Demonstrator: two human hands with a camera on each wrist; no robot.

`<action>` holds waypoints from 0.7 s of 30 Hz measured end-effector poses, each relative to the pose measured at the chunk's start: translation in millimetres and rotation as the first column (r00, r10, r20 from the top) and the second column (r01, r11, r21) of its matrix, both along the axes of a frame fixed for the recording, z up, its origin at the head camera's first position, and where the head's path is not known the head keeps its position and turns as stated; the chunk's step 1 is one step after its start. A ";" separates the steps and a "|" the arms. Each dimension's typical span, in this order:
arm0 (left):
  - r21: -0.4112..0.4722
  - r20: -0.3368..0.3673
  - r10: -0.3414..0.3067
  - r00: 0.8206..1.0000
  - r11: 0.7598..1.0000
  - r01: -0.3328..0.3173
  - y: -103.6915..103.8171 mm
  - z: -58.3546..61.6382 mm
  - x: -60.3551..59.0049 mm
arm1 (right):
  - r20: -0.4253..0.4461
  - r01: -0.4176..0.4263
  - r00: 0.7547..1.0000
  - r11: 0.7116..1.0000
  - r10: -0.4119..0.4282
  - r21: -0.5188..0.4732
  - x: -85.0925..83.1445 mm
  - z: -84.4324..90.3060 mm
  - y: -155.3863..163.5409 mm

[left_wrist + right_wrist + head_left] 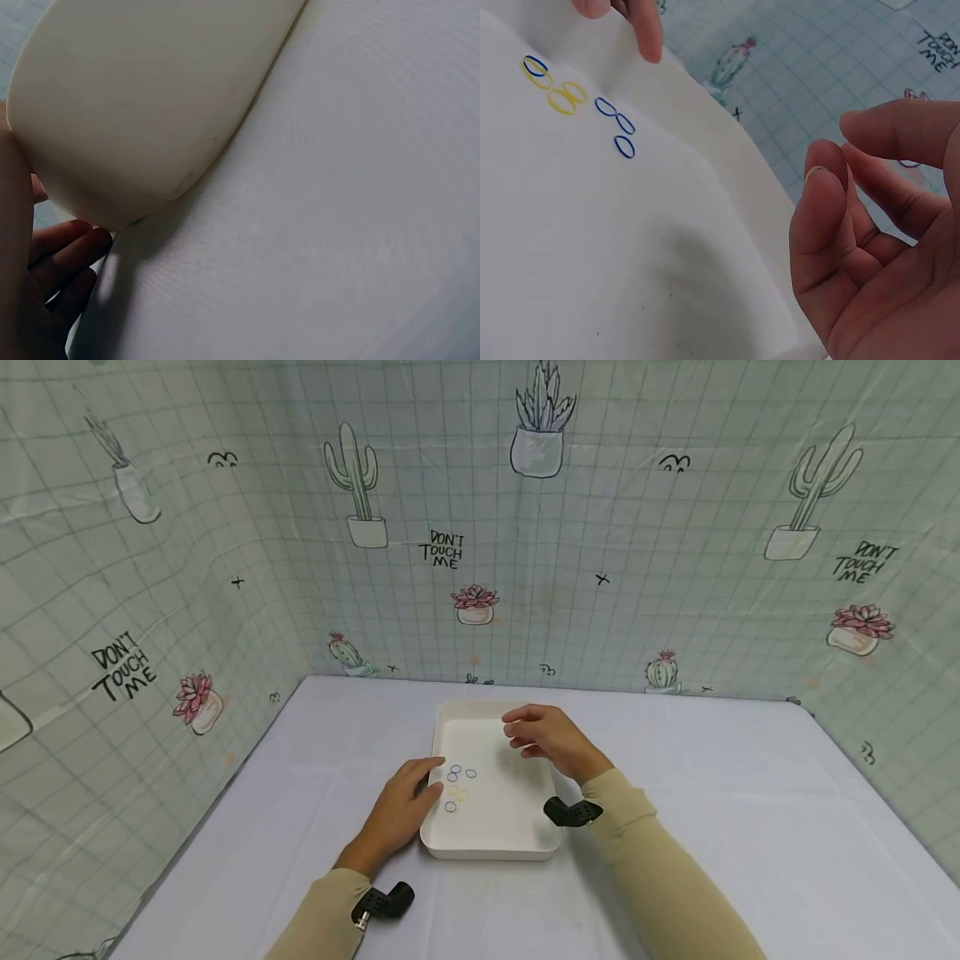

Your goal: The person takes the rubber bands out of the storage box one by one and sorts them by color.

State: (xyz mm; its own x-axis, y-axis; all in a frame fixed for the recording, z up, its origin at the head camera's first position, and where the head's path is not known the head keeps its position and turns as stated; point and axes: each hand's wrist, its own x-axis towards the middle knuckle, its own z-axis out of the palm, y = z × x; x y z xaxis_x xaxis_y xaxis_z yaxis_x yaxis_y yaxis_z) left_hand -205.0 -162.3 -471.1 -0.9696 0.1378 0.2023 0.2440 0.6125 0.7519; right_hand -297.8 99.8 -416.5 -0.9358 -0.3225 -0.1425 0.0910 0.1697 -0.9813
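My left hand (pixel 401 810) rests against the left rim of the white tray (pixel 495 847), thumb hooked over the edge, steadying it. My right hand (pixel 547 739) hovers over the tray's far half, fingers loosely curled and holding nothing. The small rubber bands (pixel 459 785) lie inside the tray near its left wall; none is picked up yet. I count roughly four blue and three yellow, some overlapping. The tray sits on a white table (pixel 750 827).
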 end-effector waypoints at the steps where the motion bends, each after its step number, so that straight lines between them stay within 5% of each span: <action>1: 0.000 -0.001 -0.001 1.000 1.000 0.001 0.3 0.1 -0.4 | 0.005 -0.004 1.000 1.000 0.004 -0.001 -0.5 -0.7 -1.9; 21: -0.012 -0.012 0.003 1.000 1.000 -0.003 1.0 -0.3 -3.4 | 0.042 -0.041 0.998 0.998 0.039 0.054 -4.8 -6.7 -25.4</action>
State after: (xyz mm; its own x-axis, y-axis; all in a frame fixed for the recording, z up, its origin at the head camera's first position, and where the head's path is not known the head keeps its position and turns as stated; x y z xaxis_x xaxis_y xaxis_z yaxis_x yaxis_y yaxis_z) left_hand -208.4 -161.3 -471.5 -0.9675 0.1376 0.2120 0.2509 0.6224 0.7414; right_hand -302.6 74.4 -423.2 -0.9152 -0.3502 -0.1994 0.1234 0.2275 -0.9659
